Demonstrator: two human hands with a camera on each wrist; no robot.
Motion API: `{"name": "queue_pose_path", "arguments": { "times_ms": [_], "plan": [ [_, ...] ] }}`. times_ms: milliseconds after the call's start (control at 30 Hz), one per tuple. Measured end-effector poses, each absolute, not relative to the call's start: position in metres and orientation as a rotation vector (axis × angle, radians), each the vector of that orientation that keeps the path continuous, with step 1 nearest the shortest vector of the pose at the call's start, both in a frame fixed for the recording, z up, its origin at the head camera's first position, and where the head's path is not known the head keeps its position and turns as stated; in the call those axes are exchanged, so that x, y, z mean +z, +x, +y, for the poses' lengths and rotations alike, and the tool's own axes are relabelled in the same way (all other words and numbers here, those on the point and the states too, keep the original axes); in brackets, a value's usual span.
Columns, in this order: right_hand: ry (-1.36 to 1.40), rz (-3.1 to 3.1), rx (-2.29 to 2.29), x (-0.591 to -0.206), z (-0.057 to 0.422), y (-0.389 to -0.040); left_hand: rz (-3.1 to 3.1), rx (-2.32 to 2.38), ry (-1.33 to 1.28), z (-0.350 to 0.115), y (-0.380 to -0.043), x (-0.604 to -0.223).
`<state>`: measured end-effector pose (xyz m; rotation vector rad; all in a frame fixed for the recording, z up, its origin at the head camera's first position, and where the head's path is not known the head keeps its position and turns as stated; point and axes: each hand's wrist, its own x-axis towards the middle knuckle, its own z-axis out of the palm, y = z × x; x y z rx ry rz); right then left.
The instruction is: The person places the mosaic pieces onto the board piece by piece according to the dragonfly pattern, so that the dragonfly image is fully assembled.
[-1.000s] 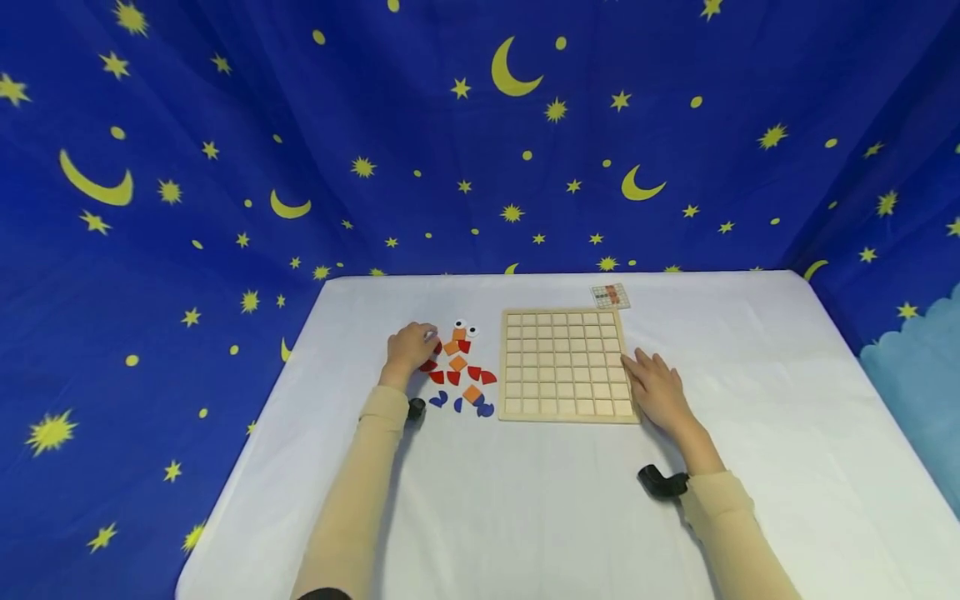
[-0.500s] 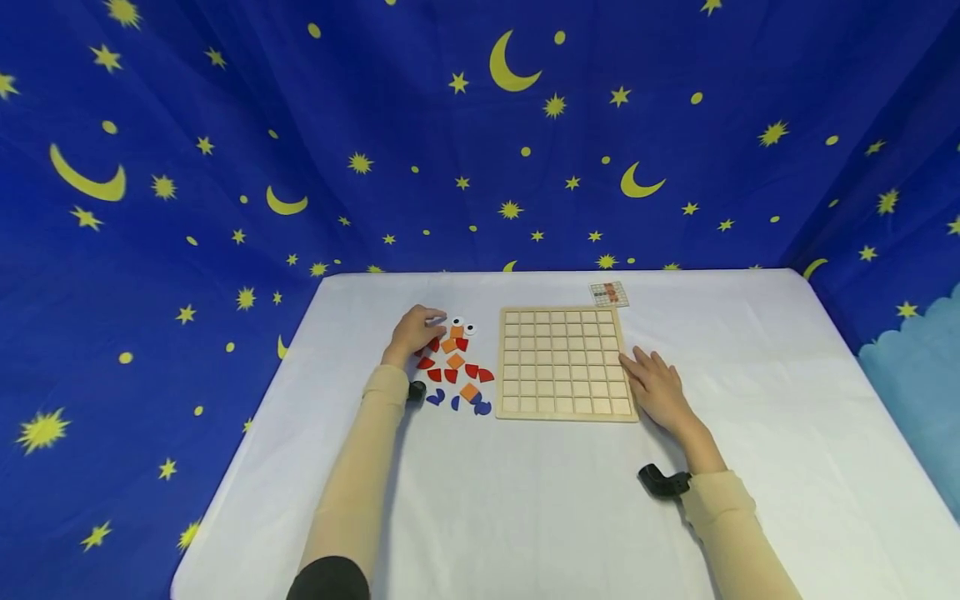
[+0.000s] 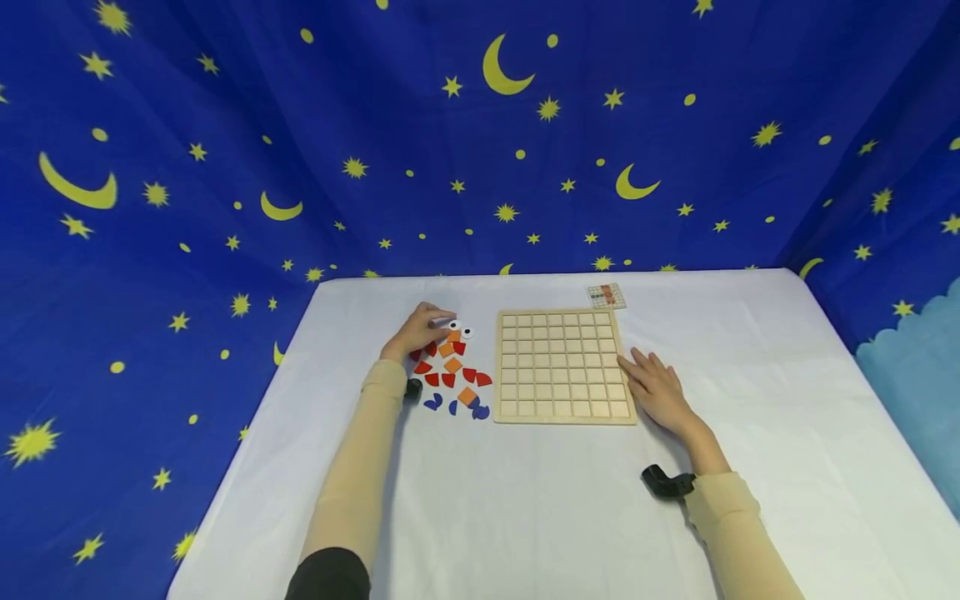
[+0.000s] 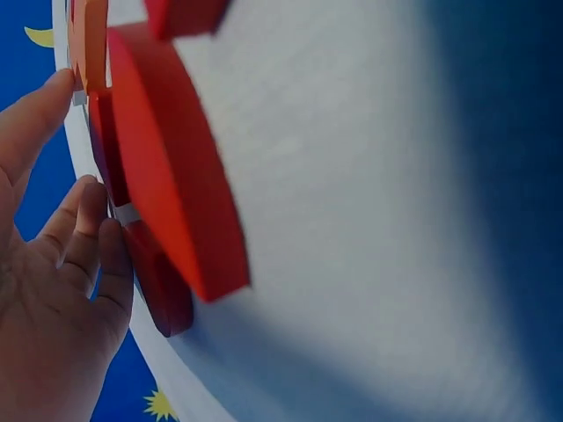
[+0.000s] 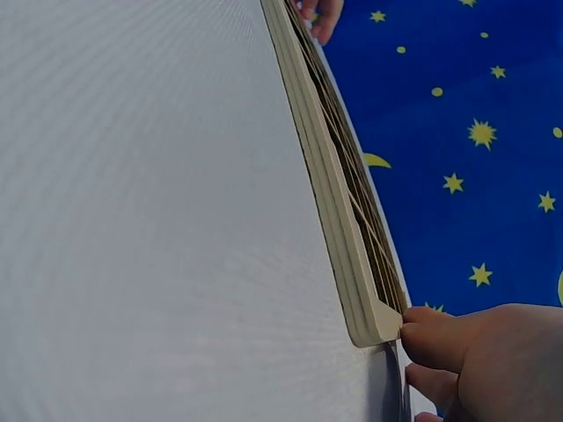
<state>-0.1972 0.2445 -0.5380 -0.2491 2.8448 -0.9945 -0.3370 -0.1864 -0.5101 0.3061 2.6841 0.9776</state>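
Note:
At the left of the white table, my left hand [image 3: 417, 333] reaches over a loose group of flat pieces. Its thumb and index finger are parted at a white disc [image 3: 454, 325] with a black dot, beside a similar disc [image 3: 468, 332]. Orange squares [image 3: 453, 365], red quarter-round pieces [image 3: 483, 379] and blue curved pieces [image 3: 481, 412] lie below. A large red piece [image 4: 180, 167] fills the middle of the left wrist view, next to the fingers. My right hand [image 3: 658, 392] rests at the right edge of a wooden grid board [image 3: 566, 421], fingers extended and fingertips at the frame.
A small pattern card [image 3: 606, 296] with orange and dark marks lies behind the board's far right corner. A blue curtain [image 3: 420, 125] with yellow stars and moons stands behind the white-clothed table [image 3: 540, 508]. Each wrist carries a black camera mount [image 3: 666, 483].
My left hand has moved away from me and slightly right, from the red pieces to the white disc. My right hand stays at the board's edge. The view has shifted slightly.

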Motion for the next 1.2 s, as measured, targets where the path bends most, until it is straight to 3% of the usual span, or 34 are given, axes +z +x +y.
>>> {"name": "queue_pose_path", "arguments": {
  "times_ms": [1200],
  "plan": [
    [-0.246,2.844,-1.013,-0.5417,0.2454,-0.1989,2.75,0.794,0.461,-0.1854,-0.3468,-0.5109]
  ]
}}
